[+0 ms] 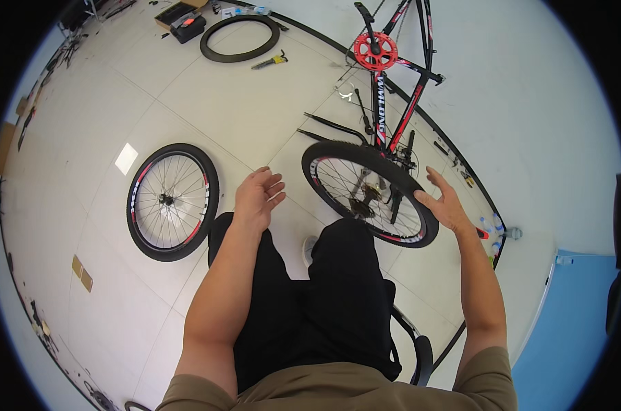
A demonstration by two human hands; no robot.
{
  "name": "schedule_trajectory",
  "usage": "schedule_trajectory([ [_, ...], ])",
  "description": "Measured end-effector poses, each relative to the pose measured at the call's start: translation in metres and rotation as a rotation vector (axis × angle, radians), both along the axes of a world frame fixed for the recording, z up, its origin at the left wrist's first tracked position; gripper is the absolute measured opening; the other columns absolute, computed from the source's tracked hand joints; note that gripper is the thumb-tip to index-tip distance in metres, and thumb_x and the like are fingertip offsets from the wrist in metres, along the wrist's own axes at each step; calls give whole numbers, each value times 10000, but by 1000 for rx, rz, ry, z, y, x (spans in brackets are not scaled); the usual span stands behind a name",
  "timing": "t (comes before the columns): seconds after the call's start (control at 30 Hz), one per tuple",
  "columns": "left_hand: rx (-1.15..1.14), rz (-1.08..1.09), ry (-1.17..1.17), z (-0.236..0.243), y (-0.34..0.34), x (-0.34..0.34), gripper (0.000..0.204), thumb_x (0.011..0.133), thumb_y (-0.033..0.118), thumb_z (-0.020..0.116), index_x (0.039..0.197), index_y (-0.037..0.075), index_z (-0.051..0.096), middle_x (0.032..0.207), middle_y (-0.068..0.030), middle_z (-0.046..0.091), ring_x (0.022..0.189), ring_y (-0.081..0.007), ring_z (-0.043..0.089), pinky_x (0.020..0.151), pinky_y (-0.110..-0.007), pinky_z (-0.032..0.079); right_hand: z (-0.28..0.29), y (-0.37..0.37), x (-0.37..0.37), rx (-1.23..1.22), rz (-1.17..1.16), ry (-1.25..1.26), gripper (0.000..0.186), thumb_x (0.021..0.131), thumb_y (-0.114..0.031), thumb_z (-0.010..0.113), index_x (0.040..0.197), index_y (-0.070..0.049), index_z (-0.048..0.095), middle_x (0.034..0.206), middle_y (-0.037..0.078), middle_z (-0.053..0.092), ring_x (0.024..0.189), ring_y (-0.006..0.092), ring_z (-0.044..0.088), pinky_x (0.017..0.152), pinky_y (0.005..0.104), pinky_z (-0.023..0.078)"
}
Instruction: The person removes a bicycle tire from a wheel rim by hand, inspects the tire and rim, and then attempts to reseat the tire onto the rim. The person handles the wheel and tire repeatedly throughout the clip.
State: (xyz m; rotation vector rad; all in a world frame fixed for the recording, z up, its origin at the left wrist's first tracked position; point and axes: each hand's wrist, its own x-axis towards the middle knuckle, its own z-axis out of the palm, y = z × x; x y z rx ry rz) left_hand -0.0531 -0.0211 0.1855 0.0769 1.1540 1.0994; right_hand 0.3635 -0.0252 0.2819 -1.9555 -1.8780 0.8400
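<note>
So I'm having the cassette wheel (371, 194) sitting tilted just past my right knee, next to the near end of the red-and-black bike frame (381, 92). Its oval outline is running long-ways from upper left to lower right, the cassette side is facing me, and the chunky tread is showing along the upper right. My right hand (449, 207) is hanging at that side, fingers spread away from the thumb, which is overlapping the tire; can't tell if it's pressing. My left hand (258, 197) is hovering empty, fingers loosely curled, between that and the other wheel (166, 199).
</note>
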Motion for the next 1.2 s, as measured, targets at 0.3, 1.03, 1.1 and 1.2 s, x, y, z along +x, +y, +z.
schedule_trajectory([
  [0.3, -9, -7, -42, 7, 4, 5, 433, 954, 178, 633, 1347, 38, 519, 1066, -107, 665, 931, -221, 636, 837, -399, 530, -36, 72, -89, 60, 126, 1, 835, 753, -166, 792, 1521, -138, 466, 1180, 164, 684, 936, 234, 653, 887, 327, 510],
  [1.03, 23, -30, -39, -22, 6, 5, 470, 943, 239, 678, 1359, 70, 540, 1211, -143, 638, 1079, -290, 601, 967, -473, 495, -41, -156, 60, -180, -171, -257, 1229, 635, -275, 943, 1592, -14, 217, 1490, 280, 458, 1345, 433, 475, 1151, 472, 381],
  [1.1, 27, -45, -41, -28, 6, -1, 436, 943, 236, 700, 1326, 80, 564, 1222, -136, 629, 1108, -300, 577, 993, -487, 483, -19, -172, 50, -109, -210, -232, 1218, 631, -288, 944, 1586, -19, 238, 1486, 279, 463, 1363, 432, 457, 1159, 471, 369],
  [1.2, 29, -102, 30, -29, 6, 1, 524, 943, 260, 685, 1396, 54, 520, 1283, -162, 611, 1144, -316, 587, 977, -465, 507, -5, -183, 50, 11, -188, -268, 1209, 639, -340, 940, 1583, -34, 250, 1504, 259, 442, 1404, 427, 402, 1194, 506, 303],
])
